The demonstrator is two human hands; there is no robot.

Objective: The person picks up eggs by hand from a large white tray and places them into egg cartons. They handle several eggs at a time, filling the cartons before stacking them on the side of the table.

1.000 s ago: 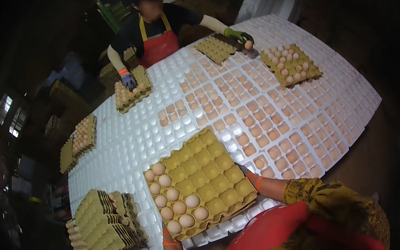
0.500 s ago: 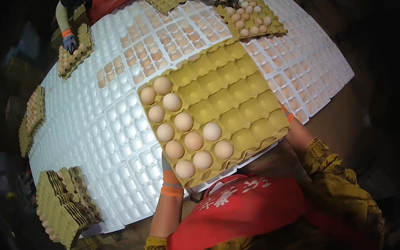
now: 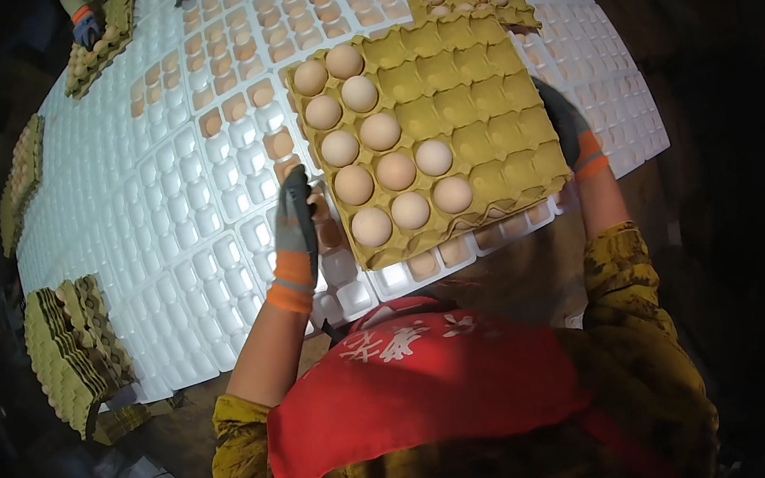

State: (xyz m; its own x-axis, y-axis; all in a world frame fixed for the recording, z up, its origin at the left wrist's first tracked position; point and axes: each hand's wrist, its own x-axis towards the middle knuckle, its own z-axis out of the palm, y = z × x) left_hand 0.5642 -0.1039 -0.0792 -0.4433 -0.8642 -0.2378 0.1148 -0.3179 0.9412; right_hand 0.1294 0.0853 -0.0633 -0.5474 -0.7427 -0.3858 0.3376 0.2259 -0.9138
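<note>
Head view: the fingers of the right hand (image 3: 569, 128) vanish behind the right edge of the egg tray (image 3: 469, 123), and the left hand (image 3: 291, 226) is just beside its left edge; neither grip can be told. The tray, eggs (image 3: 380, 131) filling its left side, is over the near white plastic trays (image 3: 214, 269), partly covering them; a co-worker's arm (image 3: 72, 0) is cut off above.

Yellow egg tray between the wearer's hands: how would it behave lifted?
The yellow egg tray itself is probably light and slightly flexible; it looks like thin moulded pulp. It may dip left, since its eggs sit toward that side. Those should resist rolling while level, as each sits recessed.
</note>
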